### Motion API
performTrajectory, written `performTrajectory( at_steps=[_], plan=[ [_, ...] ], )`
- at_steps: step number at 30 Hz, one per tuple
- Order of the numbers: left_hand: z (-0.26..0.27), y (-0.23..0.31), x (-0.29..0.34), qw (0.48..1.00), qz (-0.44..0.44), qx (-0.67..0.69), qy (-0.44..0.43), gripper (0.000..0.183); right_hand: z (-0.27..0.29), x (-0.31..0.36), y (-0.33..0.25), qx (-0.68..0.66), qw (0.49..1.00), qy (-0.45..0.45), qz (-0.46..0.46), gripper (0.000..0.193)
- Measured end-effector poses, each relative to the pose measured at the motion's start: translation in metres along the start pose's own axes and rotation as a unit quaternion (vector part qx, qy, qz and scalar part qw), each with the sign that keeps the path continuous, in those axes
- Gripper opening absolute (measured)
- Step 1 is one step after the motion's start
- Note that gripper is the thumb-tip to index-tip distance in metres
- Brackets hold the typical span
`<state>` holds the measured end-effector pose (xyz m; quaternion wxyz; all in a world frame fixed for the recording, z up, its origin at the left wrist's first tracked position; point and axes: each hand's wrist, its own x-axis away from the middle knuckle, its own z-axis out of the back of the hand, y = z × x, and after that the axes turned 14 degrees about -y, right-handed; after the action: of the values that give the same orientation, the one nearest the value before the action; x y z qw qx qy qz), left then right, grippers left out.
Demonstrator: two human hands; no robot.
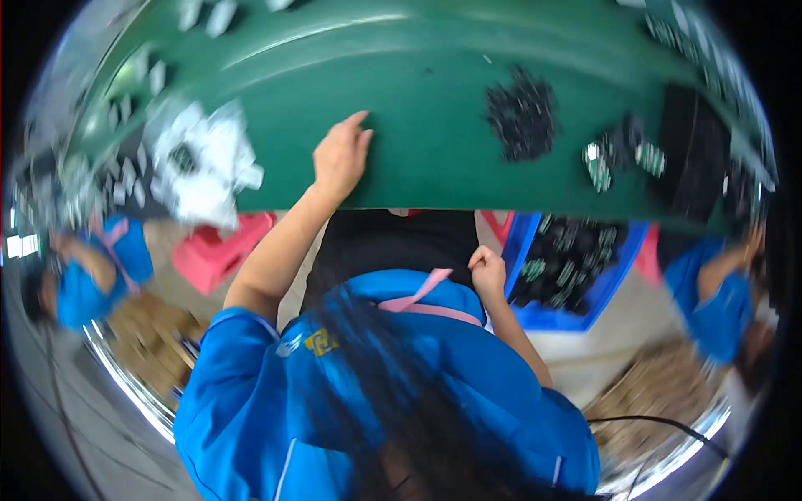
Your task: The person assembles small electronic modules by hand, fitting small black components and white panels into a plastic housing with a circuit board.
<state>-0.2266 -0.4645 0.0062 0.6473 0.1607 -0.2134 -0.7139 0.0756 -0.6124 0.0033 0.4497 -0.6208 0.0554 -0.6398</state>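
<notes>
Green tbl [426, 142] looks smooth & semi-glossy, blue bin [551, 321] plast, white bag [209, 138] crinkly plast, shirt [468, 367] cloth.

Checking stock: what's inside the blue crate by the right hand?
Dark pieces, some with pale green marks, in the blue crate. Anything beneath is covered; the green table hides the crate's far end.

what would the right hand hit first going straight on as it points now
Probably the near edge of the green table, just ahead of the right hand, though depth is unclear and it might pass underneath.
</notes>
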Motion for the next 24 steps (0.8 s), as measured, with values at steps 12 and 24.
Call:
performTrajectory(
  at_steps=[12, 24],
  plan=[
    [-0.008, -0.025, 0.0, 0.985, -0.124, 0.068, -0.095, 0.025, -0.248, -0.105, 0.294, 0.277, 0.859, -0.32, -0.288, 0.033],
    [0.001, -0.032, 0.018, 0.977, -0.189, -0.024, -0.095, 0.031, -0.192, -0.216, 0.31, 0.244, 0.935, -0.137, -0.218, 0.055]
  ],
)
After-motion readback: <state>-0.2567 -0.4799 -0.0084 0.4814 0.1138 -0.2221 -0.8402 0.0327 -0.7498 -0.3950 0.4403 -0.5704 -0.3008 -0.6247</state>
